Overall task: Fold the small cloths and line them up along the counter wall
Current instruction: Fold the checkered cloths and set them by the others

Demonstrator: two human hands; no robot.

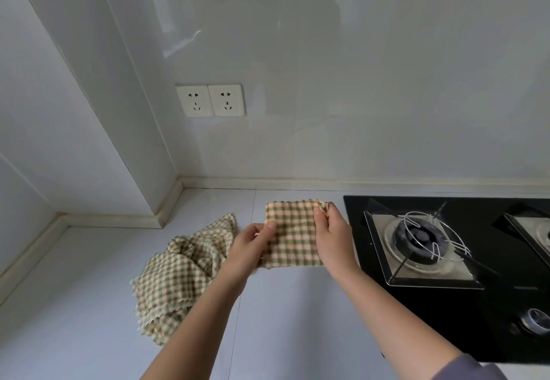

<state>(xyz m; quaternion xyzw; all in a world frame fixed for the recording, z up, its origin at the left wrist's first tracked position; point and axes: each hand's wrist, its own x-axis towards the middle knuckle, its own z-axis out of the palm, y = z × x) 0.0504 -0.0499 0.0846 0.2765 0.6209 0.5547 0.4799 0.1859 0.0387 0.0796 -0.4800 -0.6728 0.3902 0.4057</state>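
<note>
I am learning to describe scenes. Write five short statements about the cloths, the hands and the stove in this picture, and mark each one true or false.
1. The left hand and the right hand both grip the folded green-and-cream checked cloth. True.
2. The crumpled heap of checked cloths lies to the right of the folded one. False: it lies to its left, on the white counter.
3. A pot stands on the black glass gas stove. False: the burner carries only its wire support.
4. Two white wall sockets sit above the counter. True.
5. Folded cloths are lined up along the wall. False: none lies there yet.
</note>
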